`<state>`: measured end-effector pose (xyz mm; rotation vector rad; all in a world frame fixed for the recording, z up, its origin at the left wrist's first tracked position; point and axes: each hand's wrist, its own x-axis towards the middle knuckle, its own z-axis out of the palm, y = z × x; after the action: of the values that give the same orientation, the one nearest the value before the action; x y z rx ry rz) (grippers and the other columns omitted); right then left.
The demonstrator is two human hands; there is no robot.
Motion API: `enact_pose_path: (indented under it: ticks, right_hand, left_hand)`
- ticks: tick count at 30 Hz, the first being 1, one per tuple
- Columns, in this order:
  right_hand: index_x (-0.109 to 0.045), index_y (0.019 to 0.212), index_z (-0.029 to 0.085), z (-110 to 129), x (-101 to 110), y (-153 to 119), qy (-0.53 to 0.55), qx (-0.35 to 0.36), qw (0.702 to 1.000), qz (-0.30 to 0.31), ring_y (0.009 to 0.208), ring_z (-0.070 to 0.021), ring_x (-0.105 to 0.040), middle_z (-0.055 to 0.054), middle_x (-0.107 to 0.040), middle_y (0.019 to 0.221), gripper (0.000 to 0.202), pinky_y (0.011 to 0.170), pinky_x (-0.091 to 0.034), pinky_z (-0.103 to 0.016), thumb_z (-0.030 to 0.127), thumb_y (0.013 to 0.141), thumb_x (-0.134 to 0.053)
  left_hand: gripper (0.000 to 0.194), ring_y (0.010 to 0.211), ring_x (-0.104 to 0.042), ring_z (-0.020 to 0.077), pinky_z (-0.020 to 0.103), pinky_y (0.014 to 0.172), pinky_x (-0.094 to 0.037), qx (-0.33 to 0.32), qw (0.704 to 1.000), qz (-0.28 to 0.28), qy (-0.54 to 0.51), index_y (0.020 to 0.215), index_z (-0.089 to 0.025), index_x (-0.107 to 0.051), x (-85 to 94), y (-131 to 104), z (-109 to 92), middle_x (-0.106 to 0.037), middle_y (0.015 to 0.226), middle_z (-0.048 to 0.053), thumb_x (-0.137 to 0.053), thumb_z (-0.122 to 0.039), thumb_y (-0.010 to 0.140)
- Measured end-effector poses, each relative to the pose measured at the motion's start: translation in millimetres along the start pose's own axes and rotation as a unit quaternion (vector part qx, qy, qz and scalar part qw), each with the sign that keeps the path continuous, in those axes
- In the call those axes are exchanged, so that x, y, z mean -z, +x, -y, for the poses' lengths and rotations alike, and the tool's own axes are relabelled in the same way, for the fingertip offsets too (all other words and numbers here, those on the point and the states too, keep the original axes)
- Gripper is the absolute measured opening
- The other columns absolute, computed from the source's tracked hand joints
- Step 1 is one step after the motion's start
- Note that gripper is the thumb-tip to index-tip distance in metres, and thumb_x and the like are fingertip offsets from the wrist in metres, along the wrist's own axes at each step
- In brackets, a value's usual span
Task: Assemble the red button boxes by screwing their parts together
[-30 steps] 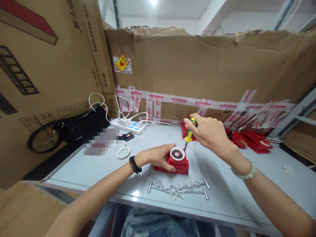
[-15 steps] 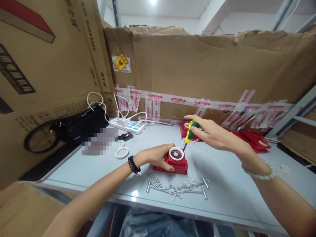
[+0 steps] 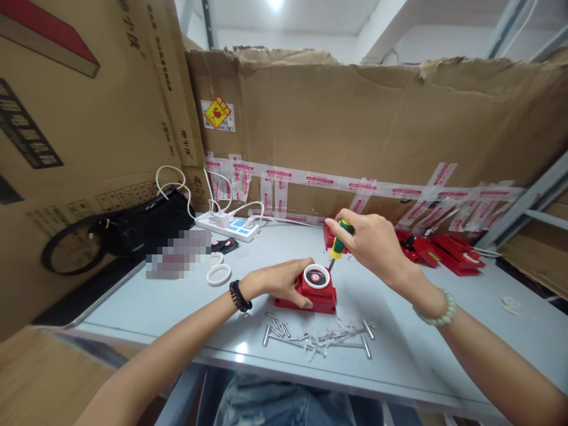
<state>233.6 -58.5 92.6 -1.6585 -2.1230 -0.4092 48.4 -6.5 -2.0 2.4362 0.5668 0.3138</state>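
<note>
My left hand is wrapped round a red block-shaped part on the table, thumb along its near side. On top of this part sits a white ring around a black round label. My right hand grips a screwdriver with a green and yellow handle. Its shaft slants down to the far right corner of the red part; the tip is hidden there. In front of the part lie several metal screws and T-shaped metal rods among clear plastic scraps.
Two loose white rings lie left of my left hand, near a white power strip with cables. More red parts stand at the back right. A black bag and tall cardboard border the table.
My right hand has turned and closed further round the screwdriver handle, its wrist shifting left. The screwdriver stays at the same corner. My left hand and the red part look unmoved.
</note>
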Motion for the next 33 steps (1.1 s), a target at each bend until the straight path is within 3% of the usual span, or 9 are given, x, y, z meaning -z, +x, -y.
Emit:
enact_pose_path:
  ticks: [3, 7, 10, 13, 18, 21, 24, 29, 33]
  right_hand:
    - [-0.063, 0.092, 0.015, -0.2, 2.4, -1.3, -0.107, -0.05, 0.993, -0.007, 0.063, -0.0257, -0.062, -0.011, -0.065, 0.065, 0.054, 0.054, -0.033, -0.03, 0.054, 0.091, -0.027]
    - [-0.042, 0.13, 0.018, -6.6, 11.7, -4.8, 0.07, 0.024, 0.993, 0.087, 0.073, -0.02, -0.062, -0.006, -0.068, 0.082, 0.044, 0.062, -0.04, -0.028, 0.039, 0.093, -0.028]
    - [-0.053, 0.114, 0.022, -9.3, 12.6, -4.6, 0.173, 0.052, 0.979, 0.096, 0.066, -0.0151, -0.059, -0.002, -0.068, 0.08, 0.035, 0.062, -0.041, -0.026, 0.043, 0.092, -0.035]
    - [-0.062, 0.093, 0.019, -6.8, 6.4, -2.8, 0.12, 0.025, 0.992, 0.032, 0.065, -0.0172, -0.059, -0.005, -0.067, 0.074, 0.038, 0.063, -0.041, -0.028, 0.05, 0.087, -0.042]
    - [-0.048, 0.124, 0.02, -4.1, -5.8, -4.9, 0.198, 0.066, 0.978, 0.006, 0.076, -0.015, -0.061, -0.005, -0.068, 0.093, 0.037, 0.074, -0.043, -0.028, 0.037, 0.093, -0.036]
    - [-0.052, 0.113, 0.019, -5.2, -6.8, -8.2, 0.229, 0.072, 0.97, 0.022, 0.068, -0.014, -0.06, -0.003, -0.068, 0.083, 0.031, 0.069, -0.044, -0.027, 0.037, 0.093, -0.037]
    - [-0.052, 0.117, 0.018, -6.8, -1.2, -10.6, 0.162, 0.053, 0.985, 0.035, 0.069, -0.0174, -0.062, -0.005, -0.069, 0.081, 0.035, 0.068, -0.045, -0.03, 0.037, 0.093, -0.036]
    - [-0.039, 0.136, 0.017, -16.6, 16.1, -10.9, 0.105, 0.078, 0.988, 0.085, 0.109, -0.0219, -0.056, -0.011, -0.058, 0.125, 0.047, 0.088, -0.042, -0.035, 0.024, 0.09, -0.034]
    - [-0.049, 0.128, 0.021, -21.1, 26.4, -5.4, 0.16, 0.103, 0.975, 0.119, 0.085, -0.0153, -0.063, -0.004, -0.066, 0.109, 0.04, 0.076, -0.046, -0.028, 0.027, 0.09, -0.04]
  left_hand:
    - [0.049, 0.086, -0.053, 0.02, 0.03, 0.075, -0.042, 0.001, 1.0, -0.001, -0.002, 0.1, -0.019, -0.046, -0.3, 0.2, 1.1, -0.055, 0.097, 0.003, -0.072, -0.041, 0.064]
    - [0.048, 0.085, -0.053, 0.02, 0.03, 0.075, -0.042, 0.007, 1.0, 0.005, -0.004, 0.1, -0.02, -0.046, -0.8, 0.1, 1.3, -0.055, 0.098, 0.003, -0.072, -0.04, 0.065]
    - [0.048, 0.086, -0.053, 0.0201, 0.03, 0.075, -0.041, 0.011, 1.0, 0.01, 0.004, 0.1, -0.019, -0.046, -0.6, 0.0, 0.7, -0.055, 0.098, 0.003, -0.072, -0.04, 0.065]
    - [0.047, 0.085, -0.052, 0.0197, 0.03, 0.076, -0.041, 0.011, 1.0, 0.016, 0.009, 0.1, -0.02, -0.046, -0.3, 0.7, 0.4, -0.054, 0.097, 0.003, -0.071, -0.04, 0.065]
    - [0.048, 0.084, -0.052, 0.0194, 0.03, 0.075, -0.041, 0.014, 1.0, 0.018, 0.018, 0.098, -0.019, -0.045, -0.3, 2.0, 0.8, -0.053, 0.095, 0.002, -0.072, -0.039, 0.064]
    - [0.047, 0.084, -0.052, 0.0195, 0.03, 0.076, -0.041, 0.015, 1.0, 0.015, 0.016, 0.098, -0.019, -0.045, -0.5, 2.2, 0.8, -0.053, 0.095, 0.002, -0.072, -0.038, 0.064]
    - [0.048, 0.085, -0.051, 0.0196, 0.03, 0.076, -0.041, 0.014, 1.0, 0.015, 0.012, 0.099, -0.02, -0.046, -0.8, 2.3, 0.7, -0.053, 0.096, 0.003, -0.072, -0.039, 0.064]
    - [0.046, 0.083, -0.051, 0.0194, 0.029, 0.073, -0.042, 0.018, 1.0, 0.019, 0.007, 0.096, -0.019, -0.046, -0.6, 2.6, 0.0, -0.053, 0.094, 0.002, -0.072, -0.039, 0.064]
    - [0.047, 0.086, -0.052, 0.02, 0.031, 0.076, -0.042, 0.009, 1.0, 0.018, 0.003, 0.1, -0.019, -0.047, -0.4, 3.0, -0.4, -0.053, 0.096, 0.003, -0.072, -0.037, 0.064]
